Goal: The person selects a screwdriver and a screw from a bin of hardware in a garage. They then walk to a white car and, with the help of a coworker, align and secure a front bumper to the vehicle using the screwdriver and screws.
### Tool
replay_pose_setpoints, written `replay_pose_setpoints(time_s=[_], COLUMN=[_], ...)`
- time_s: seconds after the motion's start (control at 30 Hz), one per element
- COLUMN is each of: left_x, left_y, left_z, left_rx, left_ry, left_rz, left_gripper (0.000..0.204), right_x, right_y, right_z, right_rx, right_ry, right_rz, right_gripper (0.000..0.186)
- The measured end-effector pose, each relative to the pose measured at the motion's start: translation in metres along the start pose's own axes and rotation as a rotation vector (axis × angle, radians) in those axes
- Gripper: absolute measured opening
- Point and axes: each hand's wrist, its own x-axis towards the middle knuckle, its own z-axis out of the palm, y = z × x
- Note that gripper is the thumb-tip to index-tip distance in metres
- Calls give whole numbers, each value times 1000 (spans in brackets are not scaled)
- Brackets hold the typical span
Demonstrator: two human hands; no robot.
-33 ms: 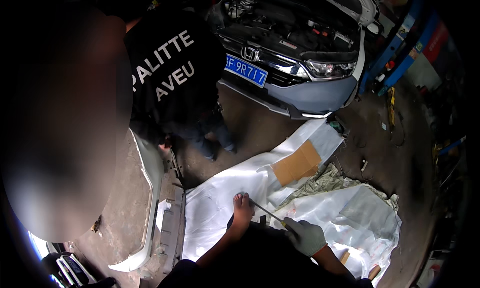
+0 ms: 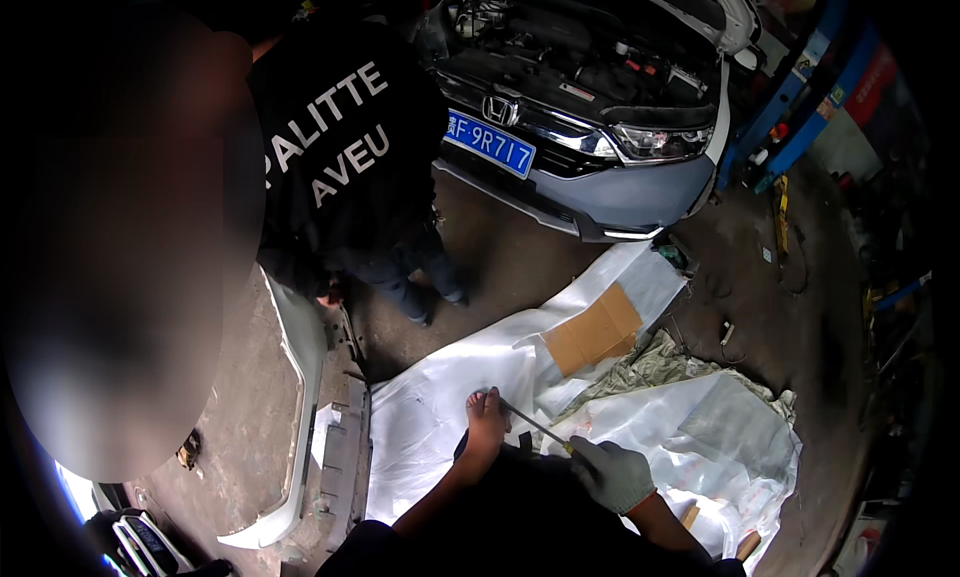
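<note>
My bare left hand [image 2: 485, 414] has its fingers closed around the tip end of a long screwdriver [image 2: 532, 424]. My right hand [image 2: 612, 472], in a pale glove, grips the yellow-and-dark handle, so the shaft runs slanting between both hands. Both hands are in front of my dark clothing, above white plastic sheeting [image 2: 440, 377] spread on the floor. To the left of my forearms lie a white bumper piece [image 2: 305, 397] and a grey slatted part [image 2: 345, 457]. A co-worker in dark clothes [image 2: 360, 207] stands ahead-left, a hand [image 2: 330, 299] at the bumper piece's upper end.
A car [image 2: 600, 192] with raised hood stands ahead. Blue lift posts [image 2: 835, 97] are at the back right. Cardboard [image 2: 590, 332], a crumpled khaki cover [image 2: 650, 352], a yellow item [image 2: 782, 207] and cables lie on the floor. The far left is blurred out.
The co-worker and the upper end of the white bumper piece have shifted slightly downward in the picture. My hands and the screwdriver stay where they were.
</note>
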Motion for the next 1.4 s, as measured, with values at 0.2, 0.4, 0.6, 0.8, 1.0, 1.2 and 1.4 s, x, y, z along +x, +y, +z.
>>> replay_pose_setpoints(time_s=[0.2, 0.4, 0.6, 0.8, 1.0, 1.2, 1.4], left_x=[26, 52, 67, 88, 81, 92, 100], left_y=[115, 131, 135, 154, 207, 233, 214], left_z=[-32, -78, -99, -122, -122, -110, -109], left_rx=[-590, -636, -494, -493, -639, -597, -581], left_ry=[-79, 111, 468, 568, 705, 854, 836], left_rz=[-533, -600, -400, -73, 16, -28, 92], left_gripper=[41, 42, 43, 45, 47, 47, 46], right_x=[55, 115, 159, 195, 215, 215, 211], right_y=[-11, -28, -23, -19, -9, -7, -13], right_z=[5, 6, 15, 5, -8, -20, -13], right_rx=[75, 307, 37, 13, 92, -52, 77], right_ry=[97, 161, -61, -57, 28, 124, 41], right_rz=[-41, -214, -368, -561, -703, -764, -676], right_gripper=[37, 38, 39, 41, 45, 46, 47])
